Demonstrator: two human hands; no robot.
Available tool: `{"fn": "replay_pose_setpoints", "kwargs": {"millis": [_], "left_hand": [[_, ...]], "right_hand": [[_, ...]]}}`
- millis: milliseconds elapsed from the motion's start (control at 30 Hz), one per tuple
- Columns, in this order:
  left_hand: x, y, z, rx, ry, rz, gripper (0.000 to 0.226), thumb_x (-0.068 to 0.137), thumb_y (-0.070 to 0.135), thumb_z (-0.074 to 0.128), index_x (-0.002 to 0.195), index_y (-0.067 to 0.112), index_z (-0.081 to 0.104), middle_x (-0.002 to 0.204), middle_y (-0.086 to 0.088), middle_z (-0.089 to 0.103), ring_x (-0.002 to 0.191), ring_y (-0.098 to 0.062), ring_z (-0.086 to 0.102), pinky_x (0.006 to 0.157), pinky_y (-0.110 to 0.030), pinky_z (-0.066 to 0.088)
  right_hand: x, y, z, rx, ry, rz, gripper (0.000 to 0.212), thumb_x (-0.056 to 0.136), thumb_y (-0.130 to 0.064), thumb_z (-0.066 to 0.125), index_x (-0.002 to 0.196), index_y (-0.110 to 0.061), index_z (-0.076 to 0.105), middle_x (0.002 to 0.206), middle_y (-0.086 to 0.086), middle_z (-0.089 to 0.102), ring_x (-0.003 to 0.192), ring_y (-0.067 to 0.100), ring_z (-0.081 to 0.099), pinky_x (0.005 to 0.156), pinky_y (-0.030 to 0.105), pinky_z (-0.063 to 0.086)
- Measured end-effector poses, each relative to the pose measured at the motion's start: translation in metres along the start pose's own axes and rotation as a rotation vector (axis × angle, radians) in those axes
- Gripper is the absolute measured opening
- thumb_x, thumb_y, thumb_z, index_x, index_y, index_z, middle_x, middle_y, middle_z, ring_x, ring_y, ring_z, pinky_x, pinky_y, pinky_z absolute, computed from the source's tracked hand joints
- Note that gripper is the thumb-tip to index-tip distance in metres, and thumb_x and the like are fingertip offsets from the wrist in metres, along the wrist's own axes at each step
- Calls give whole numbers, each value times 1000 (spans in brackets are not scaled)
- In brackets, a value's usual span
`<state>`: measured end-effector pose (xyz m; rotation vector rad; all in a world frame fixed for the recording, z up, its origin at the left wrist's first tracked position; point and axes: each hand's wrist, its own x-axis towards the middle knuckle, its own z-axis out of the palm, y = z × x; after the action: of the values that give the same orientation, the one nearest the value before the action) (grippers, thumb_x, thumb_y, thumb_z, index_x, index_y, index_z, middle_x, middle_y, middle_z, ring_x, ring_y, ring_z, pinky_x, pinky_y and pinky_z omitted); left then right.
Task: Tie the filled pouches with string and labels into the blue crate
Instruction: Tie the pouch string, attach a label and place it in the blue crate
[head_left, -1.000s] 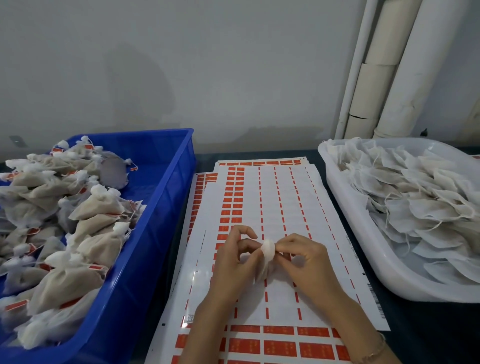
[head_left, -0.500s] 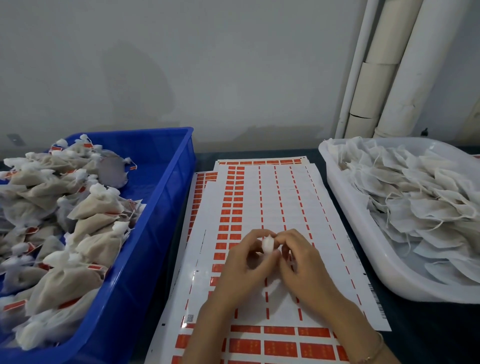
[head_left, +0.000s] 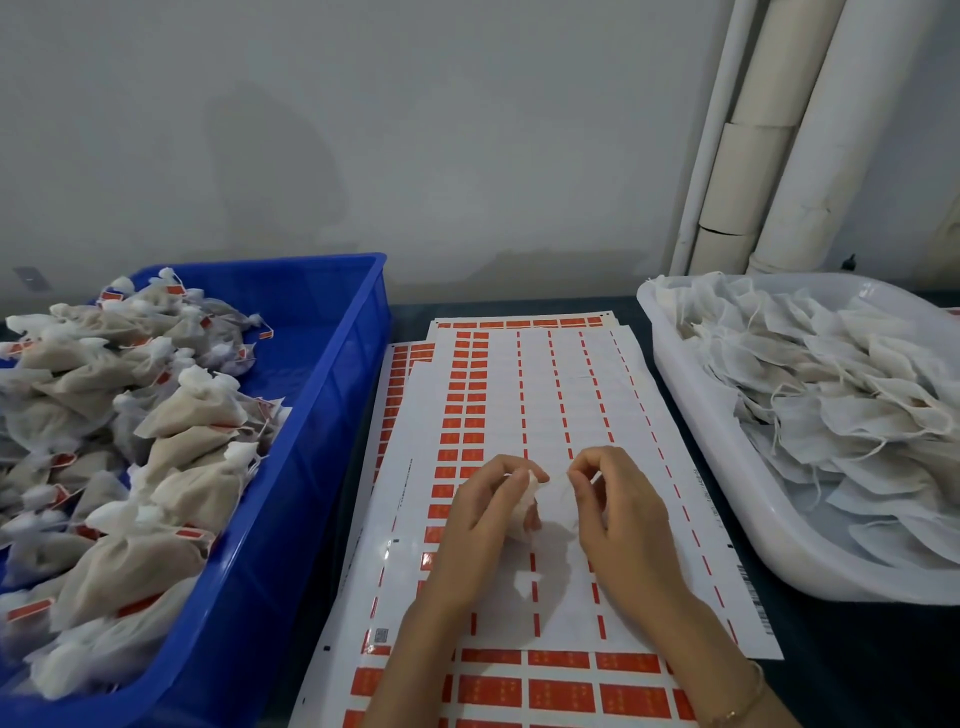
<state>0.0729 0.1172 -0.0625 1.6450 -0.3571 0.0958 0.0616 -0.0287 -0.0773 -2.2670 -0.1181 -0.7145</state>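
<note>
Label sheets (head_left: 545, 395) covered the table (head_left: 857, 675). Over them my left hand (head_left: 483, 514) gripped the pouch (head_left: 525, 512) by its neck. My right hand (head_left: 618, 509), at 3 o'clock from it, pinched the string (head_left: 558, 476) running sideways. The blue crate (head_left: 322, 415) lay at 9 o'clock, nearer my left.

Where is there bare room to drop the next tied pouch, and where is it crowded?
Bare floor shows in the blue crate only at its far right corner, between the tied pouches and the right wall. The label sheets' far half lies bare. Crowded: the crate's left and near side, and the white tub, heaped with untied pouches.
</note>
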Motion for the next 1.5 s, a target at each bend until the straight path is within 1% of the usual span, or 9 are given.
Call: {"fn": "replay_pose_setpoints", "kwargs": {"millis": [267, 467, 667, 833, 1067, 1167, 1300, 1400, 1500], "left_hand": [[0, 8, 3, -12, 34, -28, 25, 88, 42, 44, 80, 46, 67, 81, 36, 62, 80, 14, 59, 61, 1, 43], [5, 4, 4, 21, 16, -7, 17, 84, 40, 57, 86, 24, 63, 77, 11, 65, 69, -9, 63, 64, -16, 52], [4, 11, -9, -21, -61, -97, 16, 95, 23, 53, 95, 9, 60, 84, -1, 69, 77, -17, 66, 72, -22, 54], [-16, 20, -29, 96, -29, -150, 17, 91, 37, 55, 97, 23, 64, 85, 8, 68, 81, -13, 65, 72, -19, 53], [-58, 21, -75, 416, 45, -223, 11, 92, 26, 58, 91, 37, 62, 103, 24, 62, 100, 1, 62, 86, -22, 54], [-71, 20, -87, 711, -17, -165, 17, 93, 30, 55, 90, 47, 57, 108, 34, 50, 110, 5, 47, 96, -16, 38], [-80, 20, -84, 885, -101, -237, 21, 87, 59, 48, 106, 66, 45, 108, 37, 28, 104, 9, 25, 104, -27, 33], [-82, 13, -78, 1018, -173, -276, 49, 78, 75, 42, 125, 69, 29, 124, 27, 27, 116, 0, 21, 113, -40, 24], [-80, 7, -72, 1107, -188, -288, 58, 76, 79, 35, 131, 68, 20, 138, 22, 26, 128, -6, 18, 116, -42, 13]], "right_hand": [[3, 6, 0, -112, 74, 48, 11, 91, -28, 56, 90, -34, 47, 85, -19, 51, 71, 5, 48, 61, 13, 37], [4, 6, 0, -55, 78, 69, 6, 91, -32, 52, 92, -34, 47, 87, -18, 52, 75, 4, 49, 64, 12, 37], [4, 4, 0, 137, -34, 18, 5, 94, -35, 46, 95, -39, 42, 91, -24, 51, 87, 1, 53, 70, 7, 45], [0, 4, 2, 60, -238, -47, 9, 91, -49, 40, 98, -45, 41, 101, -33, 46, 96, -6, 50, 73, 6, 45], [1, -11, -1, 100, -443, 30, 17, 88, -55, 44, 104, -49, 42, 117, -34, 45, 104, -5, 50, 89, 16, 44], [-4, -24, 2, 115, -609, 30, 35, 82, -60, 55, 112, -60, 38, 124, -44, 33, 111, -14, 39, 100, 22, 33], [-15, -28, 2, -51, -852, -75, 74, 66, -86, 44, 129, -71, 8, 134, -53, -6, 132, -12, 2, 109, 35, 14], [-20, -23, 0, -245, -905, -157, 71, 66, -89, 37, 123, -75, -4, 129, -49, -25, 128, -10, -21, 111, 37, -3], [-21, -21, -2, -307, -893, -173, 67, 67, -89, 32, 119, -76, -7, 126, -49, -28, 124, -11, -26, 107, 33, -10]]}}
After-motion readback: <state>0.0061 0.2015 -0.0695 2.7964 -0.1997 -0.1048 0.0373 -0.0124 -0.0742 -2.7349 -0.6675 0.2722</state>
